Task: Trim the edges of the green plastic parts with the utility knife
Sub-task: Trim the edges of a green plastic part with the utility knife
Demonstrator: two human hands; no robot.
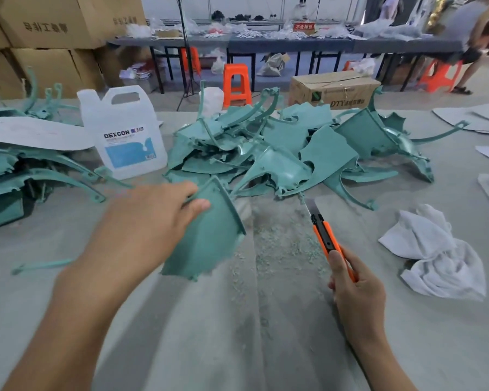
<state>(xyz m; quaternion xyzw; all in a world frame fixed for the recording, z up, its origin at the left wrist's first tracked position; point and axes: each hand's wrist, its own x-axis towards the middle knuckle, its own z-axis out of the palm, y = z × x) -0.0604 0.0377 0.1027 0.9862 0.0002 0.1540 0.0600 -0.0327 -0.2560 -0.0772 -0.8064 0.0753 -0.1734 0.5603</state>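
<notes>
While pinching a green plastic part in left hand, gripping orange utility knife, blade out, in right hand.

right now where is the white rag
In the head view the white rag lies crumpled on the table at the right, right of the utility knife held in the right hand, nearer than the pile of green parts.

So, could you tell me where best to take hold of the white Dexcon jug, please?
By the moulded handle at its top, coming from above: the jug stands upright, and the handle's open loop lets fingers hook through.
</notes>
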